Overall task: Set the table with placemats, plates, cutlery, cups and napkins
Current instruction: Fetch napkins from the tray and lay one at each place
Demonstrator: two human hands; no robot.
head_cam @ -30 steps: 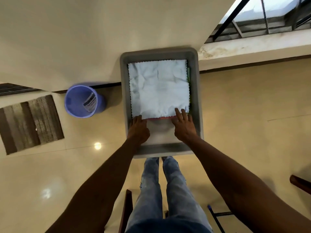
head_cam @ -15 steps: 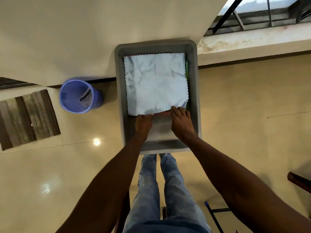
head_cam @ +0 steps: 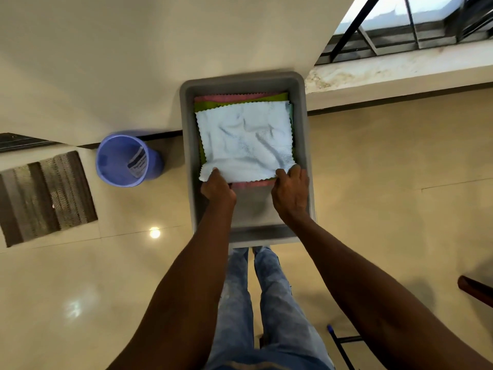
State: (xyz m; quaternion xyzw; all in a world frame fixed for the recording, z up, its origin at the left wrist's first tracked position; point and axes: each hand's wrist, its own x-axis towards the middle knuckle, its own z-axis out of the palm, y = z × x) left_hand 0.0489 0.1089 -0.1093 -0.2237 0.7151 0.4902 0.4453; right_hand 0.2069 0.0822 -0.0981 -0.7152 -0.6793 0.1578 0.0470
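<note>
A grey plastic tub (head_cam: 302, 145) stands on the floor against the wall, in front of my feet. Inside lies a stack of cloths: a white napkin (head_cam: 245, 140) with zigzag edges on top, a green cloth (head_cam: 282, 97) under it and a pink cloth (head_cam: 226, 98) below. My left hand (head_cam: 217, 189) pinches the white napkin's near left corner. My right hand (head_cam: 290, 192) pinches its near right corner. The napkin is wrinkled and its near edge is lifted off the stack.
A blue plastic bin (head_cam: 125, 160) stands left of the tub by the wall. A striped brown mat (head_cam: 45, 197) lies at far left. A window ledge (head_cam: 400, 73) runs at upper right. A dark chair part (head_cam: 474, 291) shows at right on the glossy tiled floor.
Both hands have taken hold of the white napkin's near corners and pulled it toward me, uncovering the green and pink cloths at the far end. The napkin is more creased.
</note>
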